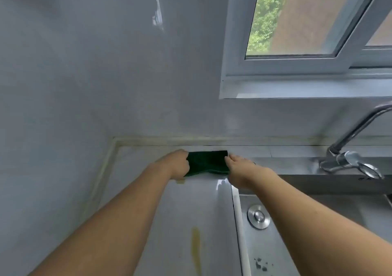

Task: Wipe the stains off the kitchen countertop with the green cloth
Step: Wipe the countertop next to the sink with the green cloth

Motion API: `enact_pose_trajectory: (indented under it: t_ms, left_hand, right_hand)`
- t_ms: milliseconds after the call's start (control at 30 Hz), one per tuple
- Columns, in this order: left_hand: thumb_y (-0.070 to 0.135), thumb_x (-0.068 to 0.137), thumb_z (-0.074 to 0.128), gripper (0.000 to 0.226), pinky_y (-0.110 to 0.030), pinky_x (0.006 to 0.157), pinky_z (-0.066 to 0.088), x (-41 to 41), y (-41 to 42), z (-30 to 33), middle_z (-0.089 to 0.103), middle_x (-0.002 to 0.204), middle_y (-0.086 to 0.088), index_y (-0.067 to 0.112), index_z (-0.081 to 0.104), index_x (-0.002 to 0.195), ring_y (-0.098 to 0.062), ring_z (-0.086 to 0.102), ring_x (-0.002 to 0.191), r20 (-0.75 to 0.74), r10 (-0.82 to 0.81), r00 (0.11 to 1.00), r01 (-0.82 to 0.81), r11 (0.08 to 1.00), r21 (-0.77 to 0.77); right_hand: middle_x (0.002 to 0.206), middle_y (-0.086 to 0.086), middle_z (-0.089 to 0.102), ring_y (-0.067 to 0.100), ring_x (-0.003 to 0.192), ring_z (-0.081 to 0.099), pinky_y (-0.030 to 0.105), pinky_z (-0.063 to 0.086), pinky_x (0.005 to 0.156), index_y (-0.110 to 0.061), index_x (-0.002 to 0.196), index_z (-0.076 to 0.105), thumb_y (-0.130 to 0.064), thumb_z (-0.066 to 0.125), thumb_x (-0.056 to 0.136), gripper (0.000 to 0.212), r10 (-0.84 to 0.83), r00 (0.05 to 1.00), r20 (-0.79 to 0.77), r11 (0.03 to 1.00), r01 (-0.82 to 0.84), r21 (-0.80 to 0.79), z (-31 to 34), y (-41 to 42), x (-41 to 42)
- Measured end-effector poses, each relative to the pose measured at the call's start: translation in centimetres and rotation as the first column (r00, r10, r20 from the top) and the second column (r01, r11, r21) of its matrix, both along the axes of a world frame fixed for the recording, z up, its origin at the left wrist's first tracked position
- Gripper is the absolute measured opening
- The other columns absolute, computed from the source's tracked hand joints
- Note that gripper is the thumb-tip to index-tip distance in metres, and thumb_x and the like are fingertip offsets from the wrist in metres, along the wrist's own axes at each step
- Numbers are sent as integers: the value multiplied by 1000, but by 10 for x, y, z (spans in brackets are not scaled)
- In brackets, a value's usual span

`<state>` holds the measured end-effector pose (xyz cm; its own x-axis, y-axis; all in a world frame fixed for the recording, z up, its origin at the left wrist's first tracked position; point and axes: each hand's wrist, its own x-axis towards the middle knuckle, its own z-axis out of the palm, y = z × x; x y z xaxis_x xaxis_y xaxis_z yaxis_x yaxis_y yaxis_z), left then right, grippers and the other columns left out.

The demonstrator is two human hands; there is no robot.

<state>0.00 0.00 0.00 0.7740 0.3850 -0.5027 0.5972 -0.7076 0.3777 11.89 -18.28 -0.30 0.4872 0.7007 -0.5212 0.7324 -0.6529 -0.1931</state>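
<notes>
While both hands grip it, green cloth (pixel 206 162) on countertop (pixel 191 201), fingers (pixel 230 160) clamped on its ends

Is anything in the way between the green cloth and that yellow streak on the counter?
Nothing visible. The green cloth, held by the left hand and right hand, sits at the back of the countertop; bare counter runs to the yellow stain.

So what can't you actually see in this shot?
Head view only:
- Countertop under the cloth: covered, so any stain there is hidden.
- Left hand fingers: curled out of sight behind the cloth's edge.
- Faucet spout: cut off by the right edge.
- Sink basin: partly behind the right forearm.
</notes>
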Motion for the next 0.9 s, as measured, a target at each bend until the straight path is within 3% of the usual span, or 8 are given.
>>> enact_pose_trajectory:
  t_ms: [100, 200, 267, 333, 400, 467, 600, 900]
  left_hand:
    - [-1, 92, 36, 29, -42, 87, 53, 17, 9, -29, 59, 110, -12, 4, 59, 110, -30, 60, 97, 65, -2, 998, 3, 1000, -25]
    - [-3, 91, 38, 26, -40, 92, 49, 29, 15, -55, 53, 108, -4, 5, 57, 107, -27, 55, 99, 121, -65, 991, 64, 998, 10]
    - [-1, 93, 39, 42, -39, 108, 39, 36, 19, -73, 49, 134, -1, 6, 50, 133, -28, 46, 125, 109, -121, 987, 120, 993, 18]
    - [7, 98, 40, 59, -38, 121, 20, 36, 18, -87, 20, 162, -6, 9, 26, 155, -29, 19, 148, -4, -198, 980, 198, 979, 44]
    - [13, 101, 39, 61, -38, 123, 14, 38, 14, -94, 3, 166, -9, 10, 17, 157, -29, 6, 152, -103, -259, 960, 267, 960, 79]
    - [14, 101, 39, 62, -41, 122, 19, 41, 10, -95, 0, 166, -10, 8, 15, 157, -29, 3, 152, -135, -271, 953, 288, 950, 123]
    - [9, 99, 36, 64, -42, 121, 24, 44, 15, -97, -4, 166, -6, 11, 13, 158, -25, 0, 153, -118, -283, 952, 298, 943, 147]
    - [4, 98, 35, 65, -36, 123, 12, 64, 49, -107, -1, 166, 5, 24, 17, 157, -15, 0, 152, -35, -280, 959, 282, 954, 97]
  right_hand:
    - [163, 4, -4, 23, 149, 4, 36, 12, 121, -12, 155, 2, -4, 33, 96, 67, -26, 998, -61, 999, 28, 33, -24, 18, 10]
    - [163, 4, -4, 22, 149, 4, 34, 12, 120, -11, 155, 4, -1, 33, 96, 67, -29, 998, -61, 997, 33, 69, -49, 36, 19]
    - [163, 8, -4, 24, 149, 1, 36, 12, 121, -10, 155, 6, -2, 33, 96, 65, -3, 1000, -26, 998, 5, 62, -66, 47, 27]
    - [162, 11, -4, 26, 149, 0, 37, 12, 121, -8, 154, 8, -5, 33, 97, 63, 17, 1000, -4, 999, -17, 47, -81, 52, 31]
    - [162, 13, -5, 27, 149, 1, 37, 14, 120, -8, 154, 11, -7, 34, 98, 61, 26, 1000, -4, 1000, -26, 13, -93, 58, 34]
    - [162, 14, -4, 27, 149, 2, 38, 18, 119, -6, 154, 13, -7, 35, 98, 60, 24, 1000, 7, 1000, -24, -11, -101, 64, 37]
    - [162, 14, -4, 27, 149, 1, 41, 29, 115, -5, 153, 12, -3, 34, 97, 60, 25, 998, 60, 999, -22, -36, -105, 70, 37]
    - [161, 15, -8, 28, 149, -1, 34, 24, 115, -4, 154, 2, -1, 33, 97, 65, 17, 986, 164, 1000, -21, 23, -118, 76, 45]
